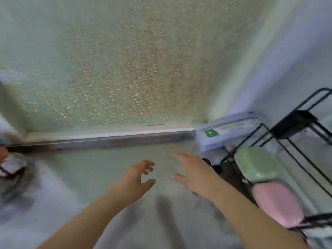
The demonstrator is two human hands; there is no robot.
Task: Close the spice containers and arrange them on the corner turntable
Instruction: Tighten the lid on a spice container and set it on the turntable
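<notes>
My left hand point(138, 177) and my right hand point(193, 169) reach out side by side over a pale counter point(100, 169), both with fingers spread and nothing in them. The picture is blurred. A green lidded container point(256, 164) and a pink lidded container point(278, 205) sit at the right, below a black wire rack point(301, 126). No turntable can be made out in this view.
A speckled wall point(125, 69) rises behind the counter, with a metal strip point(107, 139) along its base. A pale blue box point(226, 132) lies in the right corner. A blurred object point(10, 168) sits at the far left edge.
</notes>
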